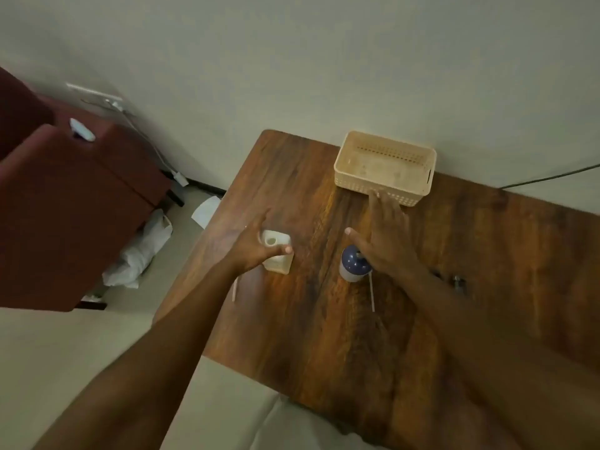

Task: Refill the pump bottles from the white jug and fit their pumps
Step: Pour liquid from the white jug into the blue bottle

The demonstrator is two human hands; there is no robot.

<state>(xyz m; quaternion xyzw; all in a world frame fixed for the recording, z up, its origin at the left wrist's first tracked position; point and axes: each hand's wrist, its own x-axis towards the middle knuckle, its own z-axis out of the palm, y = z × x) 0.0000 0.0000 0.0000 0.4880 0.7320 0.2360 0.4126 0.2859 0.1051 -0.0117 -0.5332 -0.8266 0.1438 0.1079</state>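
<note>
– Where's he up to, do you reckon?

– Looks like he's just setting out the bottles. No white jug anywhere I can see, so nothing's been poured yet, I'd guess. The worktop (373,336) has a cream basket (386,165) just past the fingertips of his right hand (388,235).

– And the hands?

– Well apart. The right one is spread flat with straight fingers, holding nothing, hovering over the blue-topped bottle (352,263). The left hand (251,245) has thumb and fingers curved round the square white bottle (276,251), though it's blurred.

– Both open at the neck?

– The white one is; the blue one I can't tell. Two thin tubes lie near his wrists, one (234,290) by the left, one (371,292) by the right, probably the pumps' straws.

– Any advice?

– Steady each bottle upright, keep the necks clear, and match each straw to its own bottle.
</note>
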